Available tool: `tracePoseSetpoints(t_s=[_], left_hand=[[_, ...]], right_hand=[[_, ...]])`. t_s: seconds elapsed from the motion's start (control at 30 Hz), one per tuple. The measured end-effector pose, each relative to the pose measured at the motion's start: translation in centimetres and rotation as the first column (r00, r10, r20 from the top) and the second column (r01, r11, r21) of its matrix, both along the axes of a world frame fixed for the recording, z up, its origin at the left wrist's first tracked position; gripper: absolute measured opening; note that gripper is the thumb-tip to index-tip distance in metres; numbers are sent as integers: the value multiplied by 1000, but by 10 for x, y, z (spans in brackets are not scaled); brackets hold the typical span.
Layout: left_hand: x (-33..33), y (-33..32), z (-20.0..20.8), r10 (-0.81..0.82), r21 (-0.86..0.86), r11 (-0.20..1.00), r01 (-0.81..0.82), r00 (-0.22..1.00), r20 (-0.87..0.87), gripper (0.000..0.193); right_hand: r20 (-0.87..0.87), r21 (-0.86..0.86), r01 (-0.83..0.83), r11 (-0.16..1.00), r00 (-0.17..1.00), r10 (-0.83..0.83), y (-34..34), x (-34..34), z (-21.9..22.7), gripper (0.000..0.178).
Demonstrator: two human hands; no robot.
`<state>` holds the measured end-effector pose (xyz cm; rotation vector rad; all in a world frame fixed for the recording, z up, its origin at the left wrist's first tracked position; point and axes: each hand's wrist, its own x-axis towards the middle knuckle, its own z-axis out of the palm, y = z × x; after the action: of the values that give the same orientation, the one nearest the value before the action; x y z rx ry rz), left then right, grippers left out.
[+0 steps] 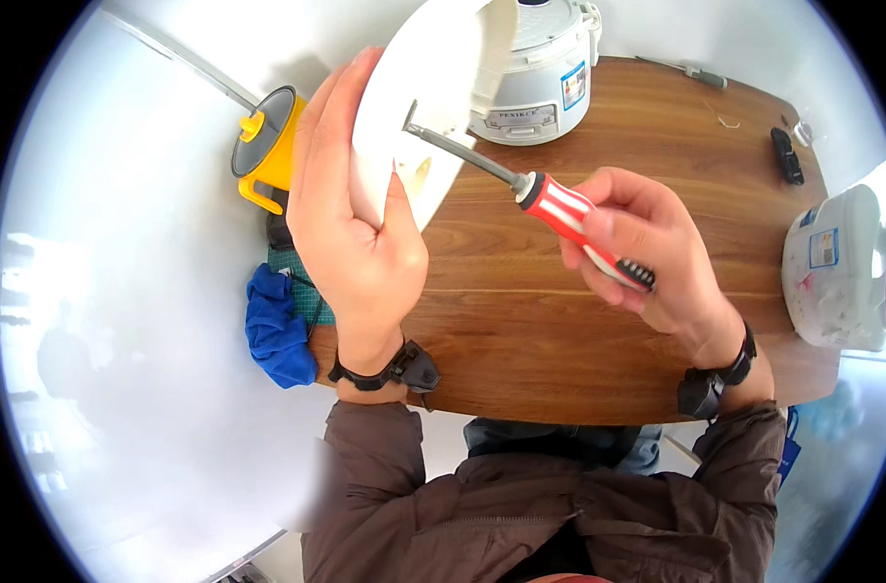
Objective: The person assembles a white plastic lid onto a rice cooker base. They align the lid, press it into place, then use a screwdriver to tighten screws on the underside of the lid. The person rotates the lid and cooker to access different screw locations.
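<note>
My left hand grips a white round plastic cover, raised above the left part of the table and tilted. Its thumb presses on the near side, and the fingers wrap behind the rim. In my right hand is a screwdriver with a red and white handle, its shaft pointing up and left to the cover. A thin dark piece like a screw sits crosswise at the screwdriver's tip, in front of the cover. Whether that piece touches the cover, I cannot tell.
Behind the cover stands a white rice cooker. A yellow pot with a grey lid and a blue cloth lie left. Farther right are another screwdriver, a black part and a white appliance body on the wooden table.
</note>
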<state>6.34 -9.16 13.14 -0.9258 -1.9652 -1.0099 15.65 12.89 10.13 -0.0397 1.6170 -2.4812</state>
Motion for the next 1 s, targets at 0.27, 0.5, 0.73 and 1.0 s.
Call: tracePoseSetpoints(t_s=[0.27, 0.5, 0.73, 1.0], left_hand=[[-1, -4, -3, -16, 28, 1000, 14, 998, 63, 52], [1, 4, -4, -22, 29, 999, 20, 997, 74, 52], [-4, 4, -1, -52, 9, 999, 52, 999, -1, 57], [-3, -1, -1, -64, 15, 998, 64, 998, -9, 59]], right_hand=[[-336, 151, 230, 961, 927, -169, -6, 3, 4, 28], [-923, 383, 843, 379, 364, 124, -3, -2, -12, 47], [-29, -190, -48, 981, 999, 43, 7, -7, -6, 35], [-41, -168, -99, 981, 995, 94, 4, -3, 0, 42]])
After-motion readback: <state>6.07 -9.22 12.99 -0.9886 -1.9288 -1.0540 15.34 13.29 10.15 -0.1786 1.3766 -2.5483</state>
